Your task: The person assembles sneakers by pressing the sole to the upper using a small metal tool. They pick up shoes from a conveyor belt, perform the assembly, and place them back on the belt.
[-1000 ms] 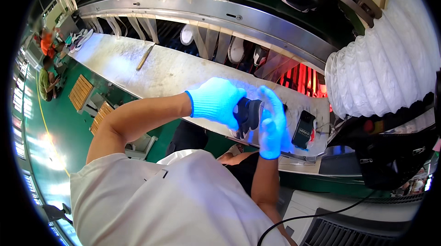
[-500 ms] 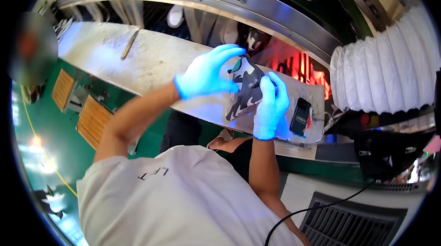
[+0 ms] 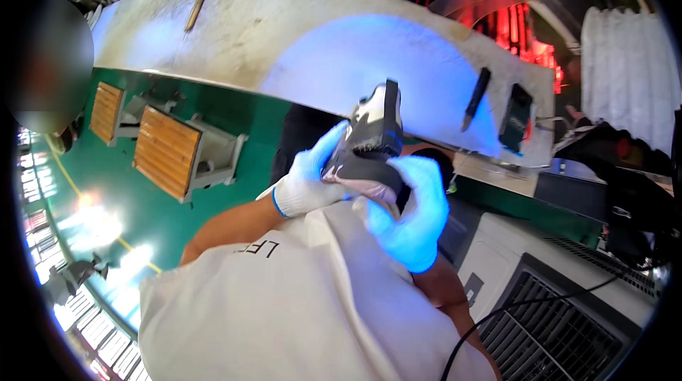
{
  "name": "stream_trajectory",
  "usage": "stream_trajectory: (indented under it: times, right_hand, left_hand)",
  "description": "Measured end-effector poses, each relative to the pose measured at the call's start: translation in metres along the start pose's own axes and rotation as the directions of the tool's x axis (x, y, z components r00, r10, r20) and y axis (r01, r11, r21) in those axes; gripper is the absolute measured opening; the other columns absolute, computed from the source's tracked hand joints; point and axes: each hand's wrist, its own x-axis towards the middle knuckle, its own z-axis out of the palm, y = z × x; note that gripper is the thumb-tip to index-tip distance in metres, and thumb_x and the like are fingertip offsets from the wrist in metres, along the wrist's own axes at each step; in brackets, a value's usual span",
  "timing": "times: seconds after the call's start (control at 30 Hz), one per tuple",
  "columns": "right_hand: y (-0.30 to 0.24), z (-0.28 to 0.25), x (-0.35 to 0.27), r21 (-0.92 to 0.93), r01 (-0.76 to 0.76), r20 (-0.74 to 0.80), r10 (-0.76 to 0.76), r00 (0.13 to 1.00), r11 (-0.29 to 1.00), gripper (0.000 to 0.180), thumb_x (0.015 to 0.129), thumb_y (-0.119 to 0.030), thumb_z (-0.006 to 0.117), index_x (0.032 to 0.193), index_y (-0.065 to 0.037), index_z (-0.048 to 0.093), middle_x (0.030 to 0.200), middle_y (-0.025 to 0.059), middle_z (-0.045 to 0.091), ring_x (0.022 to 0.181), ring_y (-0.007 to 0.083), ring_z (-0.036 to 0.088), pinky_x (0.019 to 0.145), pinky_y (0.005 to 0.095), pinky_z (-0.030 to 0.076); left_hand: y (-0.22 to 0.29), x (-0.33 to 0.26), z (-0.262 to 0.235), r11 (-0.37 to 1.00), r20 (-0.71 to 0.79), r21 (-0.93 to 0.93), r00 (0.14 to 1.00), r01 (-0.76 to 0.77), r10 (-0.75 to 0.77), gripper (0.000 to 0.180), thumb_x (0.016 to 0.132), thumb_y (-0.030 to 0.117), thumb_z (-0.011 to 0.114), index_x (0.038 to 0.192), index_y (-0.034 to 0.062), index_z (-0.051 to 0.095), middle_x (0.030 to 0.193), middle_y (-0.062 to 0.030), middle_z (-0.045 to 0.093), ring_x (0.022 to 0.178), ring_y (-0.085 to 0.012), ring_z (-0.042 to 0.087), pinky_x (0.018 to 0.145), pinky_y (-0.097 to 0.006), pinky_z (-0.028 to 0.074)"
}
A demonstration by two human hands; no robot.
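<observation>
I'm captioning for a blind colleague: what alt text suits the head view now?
A person's gloved left grip holds a dark shoe, the gloved right grip beside it, before their white shirt. Beyond, a black-handled tool and phone lie on a pale worktable.

Short row of dark capital letters across upper part of white shirt, left end faint.

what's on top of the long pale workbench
A slim brownish tool, a black-handled tool and a dark phone with something red beside it lie on the workbench. The held shoe hides part of the near edge; anything behind it can't be seen.
</observation>
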Motion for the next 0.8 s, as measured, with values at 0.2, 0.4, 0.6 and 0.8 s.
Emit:
stream_trajectory:
  times: [0.2,0.4,0.6,0.8]
  right_hand:
    - [0.046,0.027,-0.043,0.082,-0.257,0.17,0.241,0.956,0.963,0.055,0.082,-0.01,0.091,0.132,0.0,0.069,0.125,0.0168,0.068,0.11,0.0311,0.07,0.099,0.0412,0.058]
    - [0.062,0.024,-0.044,0.064,-0.164,0.147,0.153,0.977,0.984,0.062,0.084,-0.02,0.098,0.136,-0.003,0.07,0.127,0.0194,0.068,0.11,0.0375,0.074,0.095,0.0434,0.062]
    - [0.061,0.021,-0.034,0.063,0.036,0.203,-0.048,0.978,0.997,0.06,0.08,-0.005,0.097,0.134,0.002,0.072,0.127,0.019,0.067,0.11,0.0332,0.072,0.093,0.0403,0.061]
    - [0.065,0.025,-0.033,0.2,-0.294,0.226,0.248,0.942,0.935,0.058,0.08,-0.014,0.099,0.132,-0.005,0.074,0.122,0.0126,0.069,0.108,0.0324,0.073,0.089,0.0402,0.062]
  left_hand:
    - [-0.011,-0.037,-0.013,0.887,0.199,0.108,0.864,0.449,-0.462,0.108,0.086,0.029,0.097,0.173,0.0049,0.038,0.152,-0.022,0.07,0.134,-0.0307,0.075,0.111,-0.04,0.059]
    - [0.036,-0.022,-0.017,0.836,-0.012,0.535,0.988,-0.126,0.157,0.084,0.076,0.02,0.101,0.151,0.0041,0.065,0.142,-0.0171,0.07,0.116,-0.0387,0.076,0.097,-0.045,0.064]
    - [0.028,-0.005,-0.02,0.77,0.088,0.525,0.922,-0.364,0.376,0.069,0.066,0.021,0.106,0.122,0.0085,0.068,0.12,-0.0136,0.072,0.098,-0.0334,0.074,0.08,-0.043,0.061]
    - [0.012,0.017,-0.03,0.864,0.156,0.344,0.93,-0.367,0.333,0.062,0.066,0.02,0.108,0.104,0.0107,0.059,0.1,-0.0113,0.069,0.082,-0.0325,0.068,0.069,-0.042,0.053]
